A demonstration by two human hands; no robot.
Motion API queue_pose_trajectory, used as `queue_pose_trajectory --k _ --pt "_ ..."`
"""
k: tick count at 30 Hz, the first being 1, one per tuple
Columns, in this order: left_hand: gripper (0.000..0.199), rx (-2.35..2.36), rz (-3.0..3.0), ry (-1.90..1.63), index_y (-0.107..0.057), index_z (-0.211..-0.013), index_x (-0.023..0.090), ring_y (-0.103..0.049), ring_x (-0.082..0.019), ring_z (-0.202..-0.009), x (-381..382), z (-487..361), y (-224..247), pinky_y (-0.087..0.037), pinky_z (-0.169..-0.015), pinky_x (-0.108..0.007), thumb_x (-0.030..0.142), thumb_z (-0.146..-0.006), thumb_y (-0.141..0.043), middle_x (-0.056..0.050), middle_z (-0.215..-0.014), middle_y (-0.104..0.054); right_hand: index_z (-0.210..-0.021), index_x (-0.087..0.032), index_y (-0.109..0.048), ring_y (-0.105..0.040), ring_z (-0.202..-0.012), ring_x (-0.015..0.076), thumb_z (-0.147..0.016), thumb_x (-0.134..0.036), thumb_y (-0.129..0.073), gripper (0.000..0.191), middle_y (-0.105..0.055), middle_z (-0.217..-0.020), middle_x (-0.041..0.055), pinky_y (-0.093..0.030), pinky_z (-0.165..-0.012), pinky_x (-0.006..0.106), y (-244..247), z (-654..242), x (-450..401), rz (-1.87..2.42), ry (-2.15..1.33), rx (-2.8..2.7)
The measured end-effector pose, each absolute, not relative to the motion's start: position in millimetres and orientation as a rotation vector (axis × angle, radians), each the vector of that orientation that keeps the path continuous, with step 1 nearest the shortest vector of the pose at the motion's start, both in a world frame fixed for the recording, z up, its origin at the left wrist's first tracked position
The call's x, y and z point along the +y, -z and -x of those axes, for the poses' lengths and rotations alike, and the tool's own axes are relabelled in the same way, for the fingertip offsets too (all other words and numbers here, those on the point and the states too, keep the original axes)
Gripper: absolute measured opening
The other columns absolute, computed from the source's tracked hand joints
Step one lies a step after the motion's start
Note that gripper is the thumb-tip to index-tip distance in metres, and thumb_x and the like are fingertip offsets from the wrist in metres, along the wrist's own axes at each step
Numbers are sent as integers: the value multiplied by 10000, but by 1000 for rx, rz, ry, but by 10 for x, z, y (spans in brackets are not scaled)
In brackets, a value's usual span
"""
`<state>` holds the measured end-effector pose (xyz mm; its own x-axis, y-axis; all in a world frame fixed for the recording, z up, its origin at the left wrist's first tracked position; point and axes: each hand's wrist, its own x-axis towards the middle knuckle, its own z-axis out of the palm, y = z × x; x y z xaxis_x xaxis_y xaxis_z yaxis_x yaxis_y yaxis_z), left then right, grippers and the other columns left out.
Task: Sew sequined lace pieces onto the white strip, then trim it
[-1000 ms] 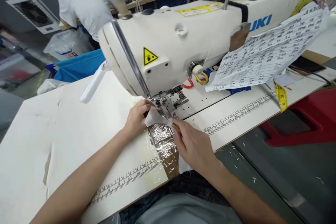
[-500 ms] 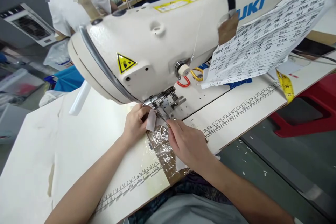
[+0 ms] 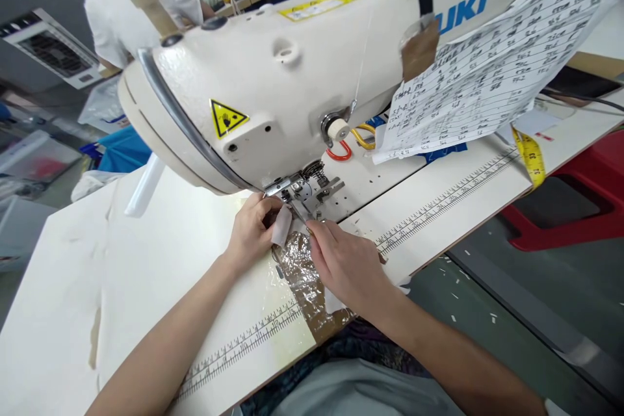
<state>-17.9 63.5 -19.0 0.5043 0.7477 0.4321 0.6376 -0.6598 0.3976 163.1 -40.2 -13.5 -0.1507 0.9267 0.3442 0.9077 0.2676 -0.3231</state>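
Note:
Under the head of a white sewing machine (image 3: 287, 97), both hands work beside the presser foot and needle area (image 3: 295, 192). My left hand (image 3: 251, 227) is closed at the left of the foot, its fingers pinched on a small white fabric strip (image 3: 281, 226). From the right, my right hand (image 3: 348, 263) grips a slim metal tool (image 3: 303, 211), its tip at the foot; fingers hide its rear end, and I cannot tell its exact kind. Below the hands lies brown board covered with shiny clear tape (image 3: 305, 266). Another white piece (image 3: 334, 301) shows under my right hand.
The white table (image 3: 63, 260) carries printed ruler scales (image 3: 244, 344). Handwritten sheets (image 3: 492, 65) lean at the right, near a yellow tape measure (image 3: 529, 156). Red-and-yellow handles (image 3: 340, 153) lie behind the needle area. A red stool (image 3: 565, 221) stands right; a person (image 3: 114, 19) is beyond.
The view has shifted slightly. Both hands keep nearly the same place at the presser foot, with the strip and the metal tool still held.

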Motion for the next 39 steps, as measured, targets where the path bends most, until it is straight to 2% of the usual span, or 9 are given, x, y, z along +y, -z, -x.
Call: queue_pose_trajectory --k 6,14,21,29,31,34,36,39 --pt "177 1265 -2506 -827 -613 -828 199 -631 -185 -765 628 159 170 -499 -674 -319 323 -901 -510 -49 -827 -681 -1158 -126 -624 -655 -596 139 -1001 -180 -425 259 -729 -899 60 -356 -460 273 138 -1639 -423 1631 -32 -2093" --pt "199 1311 -2274 -793 -595 -753 205 -622 -166 -743 637 206 153 -490 -641 -295 364 -869 -571 -22 -819 -674 -1179 -129 -612 -649 -606 133 -1008 -186 -391 285 -734 -914 68 -344 -450 261 144 -1631 -427 1648 -94 -2059" --pt "183 1277 -2306 -880 -582 -719 210 -641 -158 -760 602 165 150 -515 -654 -290 315 -869 -580 -20 -824 -677 -1186 -121 -622 -646 -587 137 -1005 -188 -418 281 -735 -884 73 -325 -441 269 128 -1619 -409 1688 -90 -2078" --pt "141 964 -2766 -797 -650 -903 195 -644 -197 -924 549 202 81 -579 -799 -351 276 -950 -545 -75 -959 -666 -1252 -98 -578 -676 -612 157 -994 -168 -419 311 -758 -926 94 -366 -456 263 125 -1651 -526 1667 -61 -2038" --pt "166 915 -2846 -712 -663 -988 178 -628 -220 -957 496 212 43 -588 -811 -380 209 -957 -504 -106 -1009 -650 -1177 -119 -586 -676 -606 156 -978 -161 -428 258 -753 -888 76 -395 -466 257 108 -1733 -698 1595 -188 -1963" --pt "310 986 -2951 -541 -666 -1067 149 -598 -240 -978 390 186 18 -597 -809 -411 70 -941 -395 -137 -1069 -627 -1046 -179 -553 -661 -580 140 -956 -144 -432 155 -718 -784 18 -441 -496 238 69 -1894 -1027 1450 -519 -1875" --pt "373 1086 -3005 -434 -661 -1090 118 -580 -241 -967 318 138 28 -600 -791 -401 7 -920 -348 -147 -1099 -615 -1065 -206 -525 -663 -589 136 -960 -124 -407 178 -696 -762 -6 -455 -511 228 56 -1977 -1221 1390 -609 -1881" --pt "347 1216 -3029 -367 -643 -1109 57 -557 -250 -975 220 46 55 -597 -784 -385 24 -942 -340 -172 -1140 -604 -1126 -229 -505 -682 -650 141 -959 -97 -378 247 -687 -793 -11 -489 -567 225 71 -2015 -1389 1334 -616 -1924"
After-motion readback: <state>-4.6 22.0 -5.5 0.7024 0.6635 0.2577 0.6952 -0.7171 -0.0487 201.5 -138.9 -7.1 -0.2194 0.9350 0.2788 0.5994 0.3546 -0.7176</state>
